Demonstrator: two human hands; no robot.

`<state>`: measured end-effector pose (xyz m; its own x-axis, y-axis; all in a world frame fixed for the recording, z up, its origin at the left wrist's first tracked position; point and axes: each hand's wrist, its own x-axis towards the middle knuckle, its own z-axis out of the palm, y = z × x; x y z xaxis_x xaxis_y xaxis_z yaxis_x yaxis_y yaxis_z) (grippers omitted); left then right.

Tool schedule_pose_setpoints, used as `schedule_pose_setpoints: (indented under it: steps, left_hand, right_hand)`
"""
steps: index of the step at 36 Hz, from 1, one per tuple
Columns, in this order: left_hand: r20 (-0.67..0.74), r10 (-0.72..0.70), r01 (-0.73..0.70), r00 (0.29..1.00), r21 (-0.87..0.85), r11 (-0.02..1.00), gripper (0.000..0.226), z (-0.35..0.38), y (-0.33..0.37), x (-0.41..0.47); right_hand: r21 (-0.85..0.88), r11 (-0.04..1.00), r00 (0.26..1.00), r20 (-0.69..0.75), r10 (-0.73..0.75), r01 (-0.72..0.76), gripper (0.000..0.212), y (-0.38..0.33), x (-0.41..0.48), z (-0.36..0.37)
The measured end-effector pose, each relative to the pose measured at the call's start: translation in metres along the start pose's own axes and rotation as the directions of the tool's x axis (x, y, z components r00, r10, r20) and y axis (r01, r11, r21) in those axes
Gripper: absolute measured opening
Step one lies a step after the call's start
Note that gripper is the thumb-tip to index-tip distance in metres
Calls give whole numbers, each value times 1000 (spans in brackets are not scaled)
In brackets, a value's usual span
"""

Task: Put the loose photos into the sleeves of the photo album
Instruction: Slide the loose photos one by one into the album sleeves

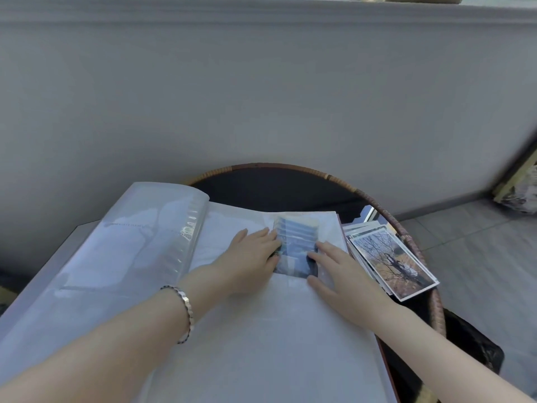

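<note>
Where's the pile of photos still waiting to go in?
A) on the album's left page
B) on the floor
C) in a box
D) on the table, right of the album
D: the photo pile lies on the round table, beside the right edge of the album.

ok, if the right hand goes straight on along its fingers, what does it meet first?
The blue photo on the album page. The right hand points up-left, and its fingertips lie at that photo's right edge. Beyond the photo is the left hand.
</note>
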<state>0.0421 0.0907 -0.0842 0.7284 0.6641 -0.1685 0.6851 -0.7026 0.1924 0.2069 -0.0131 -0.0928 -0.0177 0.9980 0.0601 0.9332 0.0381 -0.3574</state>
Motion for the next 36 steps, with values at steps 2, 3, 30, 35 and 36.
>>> schedule_pose_setpoints:
  steps: [2,3,30,35,36]
  left_hand:
    - [40,34,-33,999,-17,999,43,-6,-1,2]
    - [55,49,-48,997,-21,999,44,-8,-3,2]
    - [-130,-442,186,887,-778,601,20,0,45,25]
    - [-131,-494,190,860,-815,547,44,1,45,34]
    - [-120,-490,192,863,-820,539,45,1,45,36]
  right_hand:
    - [-14,1000,1000,4,-7,7,46,2,0,1]
    - [-20,1000,1000,10,-12,12,47,2,-1,0]
    - [-15,1000,1000,13,-24,24,45,7,-5,-6]
    - [-7,1000,1000,18,-19,19,49,8,-7,-6]
    - [-4,1000,1000,16,-16,16,50,9,-7,-5]
